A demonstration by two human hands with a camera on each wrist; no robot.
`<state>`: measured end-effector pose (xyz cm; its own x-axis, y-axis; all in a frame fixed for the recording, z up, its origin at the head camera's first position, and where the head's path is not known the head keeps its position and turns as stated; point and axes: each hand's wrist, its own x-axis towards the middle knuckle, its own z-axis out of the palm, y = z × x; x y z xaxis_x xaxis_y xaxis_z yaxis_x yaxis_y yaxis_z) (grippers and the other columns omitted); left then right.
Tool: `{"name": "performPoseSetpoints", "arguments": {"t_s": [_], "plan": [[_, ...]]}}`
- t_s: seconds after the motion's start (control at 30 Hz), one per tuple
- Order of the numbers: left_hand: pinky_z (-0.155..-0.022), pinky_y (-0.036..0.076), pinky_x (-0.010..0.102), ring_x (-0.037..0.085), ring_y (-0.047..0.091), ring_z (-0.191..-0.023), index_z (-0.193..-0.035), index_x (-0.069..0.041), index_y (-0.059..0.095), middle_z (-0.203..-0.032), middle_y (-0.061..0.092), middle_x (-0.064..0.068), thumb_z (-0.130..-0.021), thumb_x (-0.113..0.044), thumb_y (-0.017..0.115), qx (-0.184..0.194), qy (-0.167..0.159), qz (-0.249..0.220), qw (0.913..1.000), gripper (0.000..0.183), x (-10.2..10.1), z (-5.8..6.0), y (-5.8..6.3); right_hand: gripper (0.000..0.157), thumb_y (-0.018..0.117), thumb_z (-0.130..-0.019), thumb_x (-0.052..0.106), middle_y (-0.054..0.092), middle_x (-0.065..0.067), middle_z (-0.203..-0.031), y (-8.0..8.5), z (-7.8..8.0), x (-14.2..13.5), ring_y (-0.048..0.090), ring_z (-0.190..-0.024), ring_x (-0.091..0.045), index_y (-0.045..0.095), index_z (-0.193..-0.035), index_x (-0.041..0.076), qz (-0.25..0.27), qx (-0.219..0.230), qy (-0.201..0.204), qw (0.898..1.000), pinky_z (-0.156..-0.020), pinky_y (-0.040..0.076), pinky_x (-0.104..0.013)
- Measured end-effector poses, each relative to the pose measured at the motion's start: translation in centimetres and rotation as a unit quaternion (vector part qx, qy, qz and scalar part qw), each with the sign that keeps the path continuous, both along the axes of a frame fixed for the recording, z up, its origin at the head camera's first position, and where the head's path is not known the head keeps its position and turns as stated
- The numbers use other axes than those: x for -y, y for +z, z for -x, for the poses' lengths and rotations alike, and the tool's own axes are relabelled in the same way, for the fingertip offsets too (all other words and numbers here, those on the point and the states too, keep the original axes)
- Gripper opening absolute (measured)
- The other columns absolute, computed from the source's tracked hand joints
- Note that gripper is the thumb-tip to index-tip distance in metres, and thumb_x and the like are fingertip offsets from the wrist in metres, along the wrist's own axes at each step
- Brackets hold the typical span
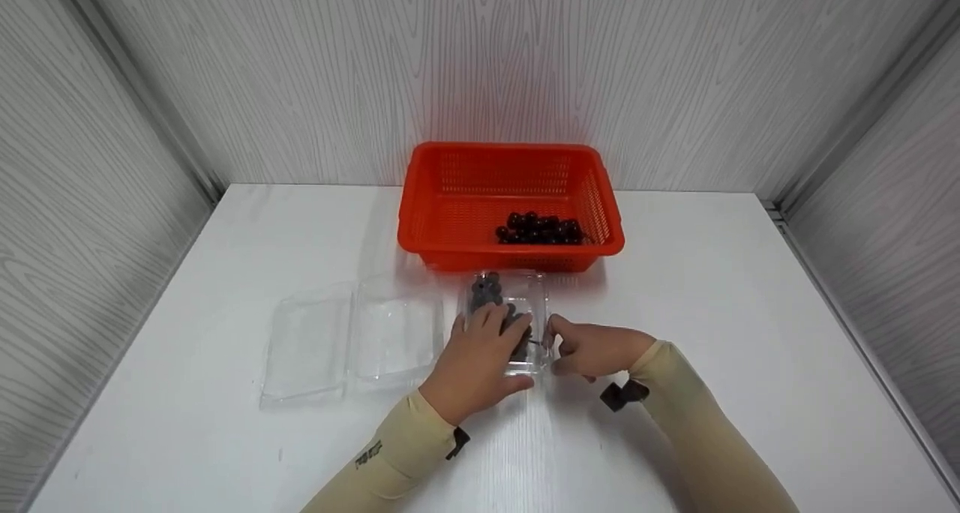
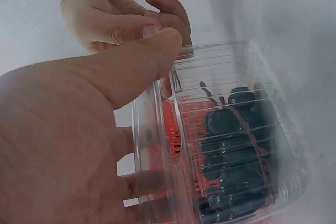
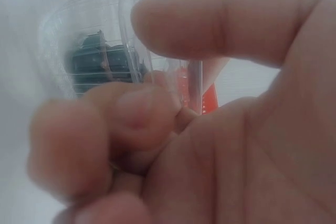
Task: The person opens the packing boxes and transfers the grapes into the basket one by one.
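A clear plastic box (image 1: 537, 355) holding a bunch of dark grapes (image 1: 486, 288) lies on the white table in front of the red basket. My left hand (image 1: 476, 363) rests across the top of this box, fingers spread and fairly straight, hiding part of the grapes. In the left wrist view the ribbed box wall (image 2: 210, 51) shows grapes and a brown stem behind it. My right hand (image 1: 596, 348) is at the box's right edge. Its thumb and curled index finger (image 3: 142, 108) pinch the clear rim (image 3: 137, 51) in the right wrist view.
Behind the box stands a red basket (image 1: 427, 198), with more dark grapes (image 1: 540, 229) in its front right part. To the left lies another clear plastic box, opened flat in two halves (image 1: 397, 340). Pale walls (image 1: 315, 78) enclose the table at the back and sides.
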<state>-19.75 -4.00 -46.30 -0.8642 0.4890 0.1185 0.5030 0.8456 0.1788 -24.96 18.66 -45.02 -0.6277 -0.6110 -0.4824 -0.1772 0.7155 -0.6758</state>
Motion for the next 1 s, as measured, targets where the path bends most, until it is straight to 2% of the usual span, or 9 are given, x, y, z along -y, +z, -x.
{"name": "performPoseSetpoints", "arguments": {"t_s": [0.2,0.57,0.87,1.0], "plan": [[-0.106,0.045,0.063,0.037,0.048,-0.134,-0.152,-0.018,0.05,-0.144,0.053,0.016,-0.083,-0.057,0.081,-0.028,0.001,-0.001,0.9996,0.085,0.05,-0.22,-0.19,0.04,0.056,-0.097,0.013,0.048,0.0,-0.067,0.06,-0.16,0.28,0.046,-0.053,-0.017,0.039,-0.133,0.011,0.004,0.015,-0.008,1.0,-0.056,0.043,-0.031],[-0.102,0.047,0.064,0.037,0.049,-0.132,-0.151,-0.017,0.05,-0.142,0.054,0.015,-0.081,-0.06,0.082,-0.038,-0.002,0.005,0.9993,0.088,-0.28,-0.04,-0.32,0.032,0.059,-0.097,0.013,0.059,-0.009,-0.069,0.19,-0.42,0.21,0.055,-0.057,-0.023,0.043,-0.125,0.013,-0.008,-0.008,-0.016,1.0,-0.061,0.046,-0.033],[-0.096,0.05,0.064,0.037,0.051,-0.127,-0.149,-0.015,0.053,-0.135,0.056,0.014,-0.079,-0.063,0.082,-0.065,-0.008,-0.003,0.9979,0.09,-0.34,0.17,-0.5,0.031,0.058,-0.096,0.011,0.057,-0.008,-0.07,0.14,-0.15,0.04,0.053,-0.057,-0.022,0.044,-0.123,0.014,0.003,-0.006,-0.018,1.0,-0.06,0.046,-0.033],[-0.095,0.05,0.065,0.037,0.051,-0.127,-0.147,-0.014,0.053,-0.135,0.056,0.015,-0.079,-0.062,0.083,-0.065,-0.012,-0.011,0.9978,0.089,-0.35,0.21,-0.46,0.029,0.057,-0.096,0.012,0.059,-0.008,-0.07,-0.17,-0.15,-0.15,0.054,-0.057,-0.022,0.044,-0.121,0.015,0.009,-0.007,-0.019,1.0,-0.06,0.046,-0.033]]}}
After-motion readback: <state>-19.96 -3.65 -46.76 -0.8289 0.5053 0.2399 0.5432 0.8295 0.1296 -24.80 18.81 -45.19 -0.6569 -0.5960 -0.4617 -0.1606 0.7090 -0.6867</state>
